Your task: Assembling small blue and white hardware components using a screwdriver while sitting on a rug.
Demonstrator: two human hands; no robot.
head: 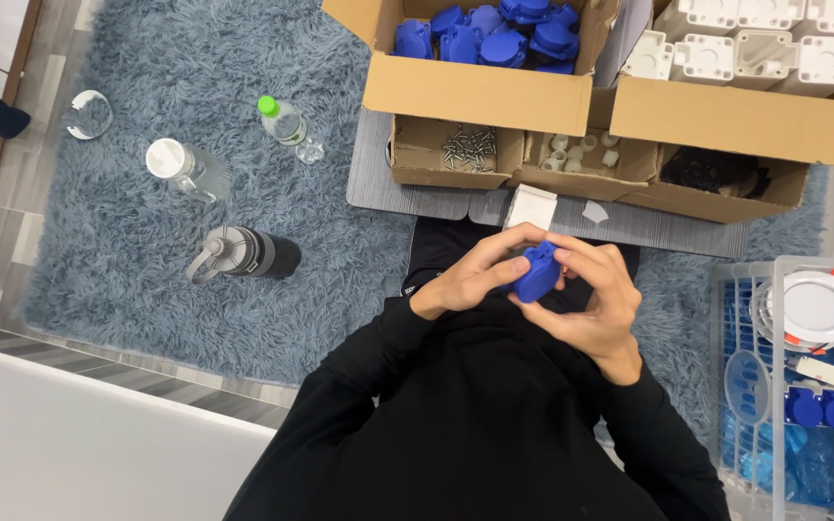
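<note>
Both of my hands meet over my lap around a small blue plastic part [538, 273]. My left hand [475, 275] grips it from the left, fingers curled over its top. My right hand [596, 299] holds it from the right with fingertips on its upper edge. Ahead stands a cardboard box [475, 92] filled with several similar blue parts [494, 34]. A second box [745, 121] to its right holds white plastic parts [755, 39].
Small open boxes hold screws [468, 147], white caps [581, 151] and dark pieces [716, 174]. On the grey shaggy rug lie a black bottle [243, 254], a clear bottle [188, 169] and a green-capped bottle [289, 125]. A wire basket [726, 367] at right holds white discs and blue caps.
</note>
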